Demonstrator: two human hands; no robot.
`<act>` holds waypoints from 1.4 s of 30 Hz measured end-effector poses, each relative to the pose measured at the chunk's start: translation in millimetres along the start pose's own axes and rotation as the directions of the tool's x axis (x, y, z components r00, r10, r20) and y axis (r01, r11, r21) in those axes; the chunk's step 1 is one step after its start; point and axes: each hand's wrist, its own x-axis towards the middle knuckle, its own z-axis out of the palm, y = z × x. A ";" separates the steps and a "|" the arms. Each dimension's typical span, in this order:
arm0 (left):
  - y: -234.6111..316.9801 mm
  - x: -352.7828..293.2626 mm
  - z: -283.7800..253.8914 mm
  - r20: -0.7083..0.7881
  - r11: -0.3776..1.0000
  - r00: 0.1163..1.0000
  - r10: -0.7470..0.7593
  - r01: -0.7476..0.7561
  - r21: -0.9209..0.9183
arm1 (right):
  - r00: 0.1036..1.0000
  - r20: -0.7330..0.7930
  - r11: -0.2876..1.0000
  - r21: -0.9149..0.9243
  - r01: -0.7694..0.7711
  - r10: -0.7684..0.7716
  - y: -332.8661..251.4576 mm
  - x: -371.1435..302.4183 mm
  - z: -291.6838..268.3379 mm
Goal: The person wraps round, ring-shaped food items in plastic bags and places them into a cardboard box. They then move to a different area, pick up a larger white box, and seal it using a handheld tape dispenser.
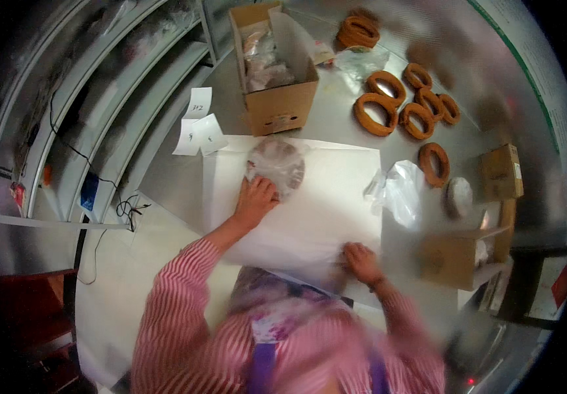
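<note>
While the left hand (258,199), partly curled, touches the plastic-wrapped disc (278,161) at 11 o'clock on the paper (326,197), the right hand (363,262), half-closed, sits at the paper's 4 o'clock edge; whether either grips is unclear

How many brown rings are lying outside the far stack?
7 brown rings: two just nearer than the clear plastic bag, four clustered right of those, and one nearer, beside the white plastic. Some may be hidden underneath.
</note>
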 end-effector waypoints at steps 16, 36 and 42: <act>-20.0 -70.1 -45.9 -0.006 0.996 0.999 0.044 -0.045 -0.075 | 0.990 0.044 0.989 0.055 -0.136 0.133 4.6 -80.7 -13.0; 2.6 -97.3 -36.3 -0.344 0.903 0.835 -0.430 0.388 -0.188 | 0.645 -0.332 0.722 0.232 -0.652 0.689 140.0 52.5 -47.8; 99.4 -36.7 0.7 0.240 0.985 0.958 -0.156 0.170 -0.041 | 0.385 -0.179 0.422 0.279 -0.863 0.905 186.9 48.7 -26.9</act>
